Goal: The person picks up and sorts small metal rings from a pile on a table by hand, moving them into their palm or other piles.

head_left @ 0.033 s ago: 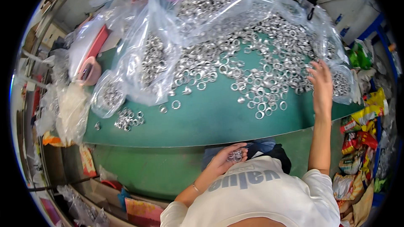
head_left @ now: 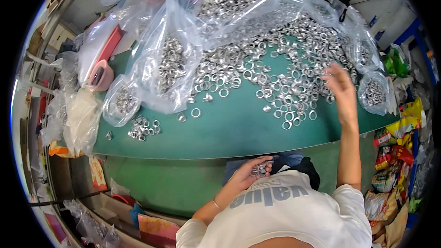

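My left hand (head_left: 245, 173) is held low by my lap, its fingers curled around several metal rings (head_left: 260, 170) in the palm. Over the right side of the table, my right hand (head_left: 341, 85) hovers above the spread-out heap of silvery rings (head_left: 294, 93). Its fingers are apart and a little blurred, and no ring shows in them. Beside that hand, on its right, lies a small clear bag of rings (head_left: 374, 93). More rings fill a large clear plastic bag (head_left: 172, 71) on the left half of the table.
The green table (head_left: 220, 128) has its front edge before me. A small ring pile (head_left: 143, 128) lies at its left, near another clear bag (head_left: 123, 101). A pink cup (head_left: 100, 77) stands at the left edge. Colourful packets (head_left: 395, 156) line the right side.
My right hand has moved left, away from the small clear bag and over the ring heap. The left hand stays by my lap with its rings. The whole view has shifted slightly.
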Available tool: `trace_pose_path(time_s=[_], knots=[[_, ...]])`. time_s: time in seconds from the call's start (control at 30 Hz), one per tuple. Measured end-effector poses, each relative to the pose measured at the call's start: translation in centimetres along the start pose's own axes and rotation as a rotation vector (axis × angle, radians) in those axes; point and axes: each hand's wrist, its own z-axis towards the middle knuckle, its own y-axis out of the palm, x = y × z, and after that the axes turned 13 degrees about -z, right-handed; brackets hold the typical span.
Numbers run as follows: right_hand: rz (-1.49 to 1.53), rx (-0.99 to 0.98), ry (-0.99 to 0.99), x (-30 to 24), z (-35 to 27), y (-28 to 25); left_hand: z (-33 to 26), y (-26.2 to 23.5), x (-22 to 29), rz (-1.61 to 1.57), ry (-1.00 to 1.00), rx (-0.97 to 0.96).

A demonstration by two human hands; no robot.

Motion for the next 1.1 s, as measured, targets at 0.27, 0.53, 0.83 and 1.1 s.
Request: trace_pose_path(time_s=[0.27,0.53,0.83,1.1], knots=[[-0.776,-0.185,-0.76,-0.4,3.1,14.7,-1.3,1.8,0.1,0.079,-0.004,-0.048],[0.376,-0.479,0.2,0.9,2.5,10.2,-3.0,3.7,0.8,0.028,0.101,-0.312],[0.031,-0.414,-0.035,0.3,3.4,8.8,-2.5,4.4,0.8,0.016,0.105,-0.284],[-0.442,-0.471,-0.518,0.2,4.8,11.8,-2.8,5.2,0.9,0.039,0.11,-0.308]])
